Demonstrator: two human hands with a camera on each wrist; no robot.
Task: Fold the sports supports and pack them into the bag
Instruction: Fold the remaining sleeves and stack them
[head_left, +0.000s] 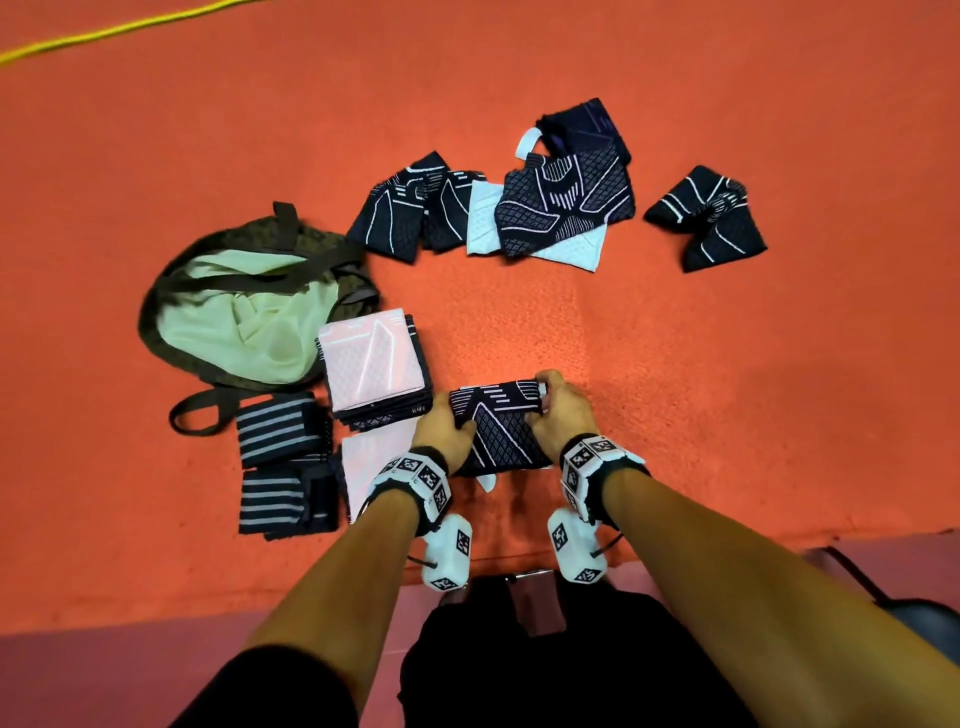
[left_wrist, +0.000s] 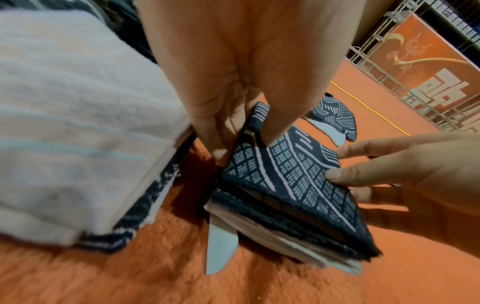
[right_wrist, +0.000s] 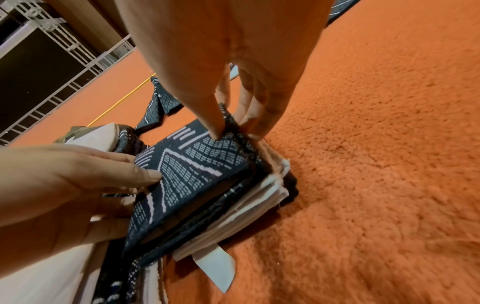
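1. The left hand (head_left: 441, 428) pinches the left edge of a folded dark support (head_left: 496, 428), thumb on top and fingers (left_wrist: 215, 131) down its side.
2. The right hand (head_left: 563, 408) pinches the support's far right corner, thumb on top and fingers curled under the edge.
3. The folded dark support lies on the orange carpet (head_left: 701, 364) directly in front of the person, its layers stacked and a white tab (left_wrist: 221, 246) sticking out at the near edge.
4. Just to its left stands a stack of folded supports (head_left: 374, 371), pale side up; beyond that lies the open green bag (head_left: 244, 317).
5. Two striped wraps (head_left: 280, 467) lie near the bag's strap.
6. Unfolded supports (head_left: 519, 208) lie farther away on the carpet, one more (head_left: 709, 218) apart at the right.
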